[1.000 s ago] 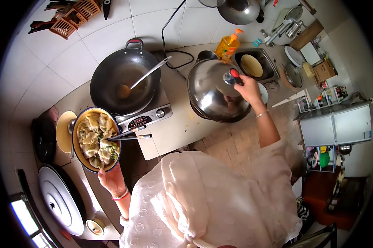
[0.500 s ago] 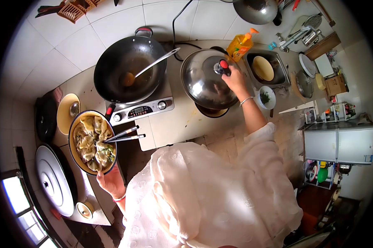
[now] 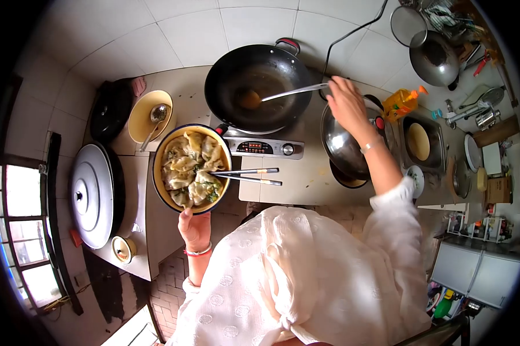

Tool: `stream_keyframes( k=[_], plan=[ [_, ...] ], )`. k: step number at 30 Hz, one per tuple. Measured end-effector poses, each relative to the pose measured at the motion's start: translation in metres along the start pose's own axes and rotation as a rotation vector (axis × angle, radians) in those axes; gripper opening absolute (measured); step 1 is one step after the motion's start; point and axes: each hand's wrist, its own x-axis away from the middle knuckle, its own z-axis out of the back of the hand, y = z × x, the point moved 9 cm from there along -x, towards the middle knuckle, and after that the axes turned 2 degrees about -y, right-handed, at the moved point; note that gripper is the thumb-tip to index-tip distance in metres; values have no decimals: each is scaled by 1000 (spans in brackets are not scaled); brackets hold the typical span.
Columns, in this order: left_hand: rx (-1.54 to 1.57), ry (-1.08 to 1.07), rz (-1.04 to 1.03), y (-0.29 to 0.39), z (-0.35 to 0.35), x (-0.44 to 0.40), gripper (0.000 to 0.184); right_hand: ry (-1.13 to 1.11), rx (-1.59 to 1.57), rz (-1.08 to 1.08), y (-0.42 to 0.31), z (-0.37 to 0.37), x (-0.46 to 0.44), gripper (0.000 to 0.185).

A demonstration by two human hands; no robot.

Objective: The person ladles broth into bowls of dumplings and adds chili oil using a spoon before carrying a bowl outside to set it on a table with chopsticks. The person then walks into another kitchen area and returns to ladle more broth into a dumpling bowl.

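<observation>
My left hand (image 3: pixel 195 229) supports a dark-rimmed yellow bowl (image 3: pixel 157 167) from its near side. Dumplings (image 3: pixel 191 167) with bits of greens fill it, and a pair of chopsticks (image 3: pixel 251 171) leans out over the right rim. Out to the right, my right hand (image 3: pixel 349 106) has its fingers apart at the tip of a metal ladle's (image 3: pixel 294 90) handle; whether they touch it is hard to see. The ladle's head rests in shallow brownish liquid inside a black wok (image 3: pixel 225 75). Behind that hand, a domed metal lid (image 3: pixel 343 138) partly covers another pan.
Under the wok is an induction cooker (image 3: pixel 265 148). A yellow bowl (image 3: pixel 136 124) with a metal spoon (image 3: pixel 158 113) stands at the left, near a large grey lid (image 3: pixel 93 196). To the right are an orange soap bottle (image 3: pixel 401 104) and a sink (image 3: pixel 439 135).
My right hand has left the domed lid's knob and moved left to the ladle handle. The view has shifted left. My left hand still holds the bowl of dumplings.
</observation>
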Motion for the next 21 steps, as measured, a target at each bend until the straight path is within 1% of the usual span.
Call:
stream_keyframes(
  k=[1, 3, 4, 5, 8, 9, 12, 13, 14, 16, 19, 21],
  plan=[
    [-5, 13, 18, -1, 5, 1, 63, -63, 73, 36, 1, -29, -15, 38],
    [1, 19, 50, -5, 17, 3, 61, -162, 184, 77, 13, -90, -34, 41],
    [-26, 65, 53, -4, 12, 4, 60, -209, 241, 100, 19, -115, -40, 43],
    [-35, 70, 66, -3, 14, 4, 59, -249, 222, 109, 15, -122, -48, 43],
    [-70, 40, 89, -2, 12, 3, 59, -695, 234, -84, 31, -160, -46, 43],
    [-70, 37, 100, -1, 9, 3, 59, -602, 283, -24, 26, -153, -52, 33],
    [-55, 34, 147, -3, 8, 3, 65, -762, 134, -38, 20, -146, -46, 27],
    [-44, 31, 158, -3, 6, 1, 68, -660, -40, -6, 14, -135, -45, 26],
    [-33, 25, 167, -2, 5, -1, 72, -760, -175, -131, 15, -137, -42, 25],
    [-42, -14, 214, 0, 2, -3, 73, -947, -452, -391, 14, -137, -34, 23],
    [-34, -64, 265, -1, 3, -6, 72, -567, -311, -152, -19, -93, -54, 18],
    [-21, -96, 297, -3, 6, -10, 71, -438, -155, -148, -39, -74, -56, 16]
  ],
)
